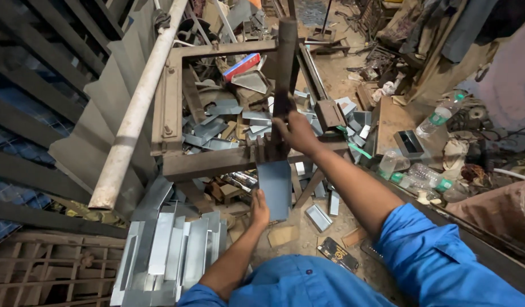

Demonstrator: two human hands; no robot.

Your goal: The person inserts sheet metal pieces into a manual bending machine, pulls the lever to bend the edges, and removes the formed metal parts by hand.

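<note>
My left hand [259, 209] holds the lower left edge of a flat grey sheet-metal piece [275, 187] that hangs down from the front bar of a rusty iron press frame [208, 162]. My right hand [296, 132] is wrapped around the dark upright lever [285, 62] of the press, just above the jaw where the sheet is inserted. Both forearms come out of blue sleeves.
A stack of bent galvanized channel pieces [171, 253] lies at lower left. Several cut metal scraps [225, 125] fill the space behind the frame. A long pale pipe [140, 102] slants at left. Plastic bottles [438, 116] and a small box [411, 143] sit at right.
</note>
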